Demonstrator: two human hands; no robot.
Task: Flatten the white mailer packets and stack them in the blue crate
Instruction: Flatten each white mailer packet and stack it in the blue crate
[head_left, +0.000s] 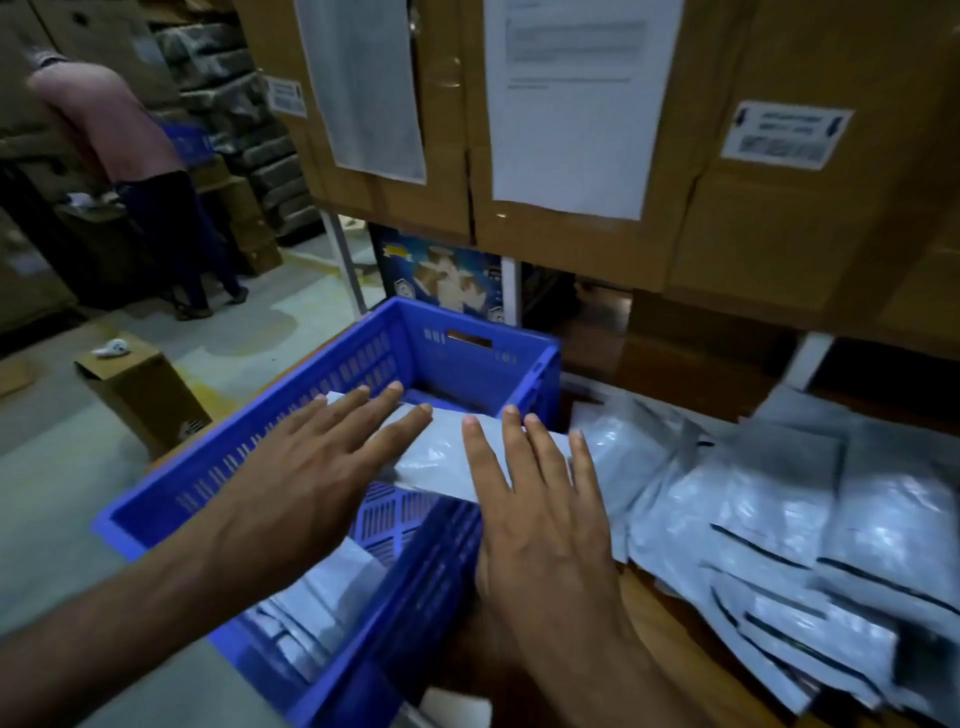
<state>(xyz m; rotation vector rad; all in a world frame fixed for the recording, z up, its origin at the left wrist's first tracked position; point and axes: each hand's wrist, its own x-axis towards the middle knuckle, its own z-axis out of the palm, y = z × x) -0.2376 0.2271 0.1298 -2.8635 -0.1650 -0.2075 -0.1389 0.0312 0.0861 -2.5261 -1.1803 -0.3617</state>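
Both hands, left hand (306, 478) and right hand (540, 525), are lying flat with straight fingers on a white mailer packet (441, 457) sitting over the blue crate (234, 457); more packets (779, 535) are lying beside it on the wooden table (649, 623), cardboard boxes (753, 234) shelved behind

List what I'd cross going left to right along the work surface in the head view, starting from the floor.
Small cardboard box on the floor → blue crate → left hand → white packet under both hands → right hand → pile of loose packets on the table.
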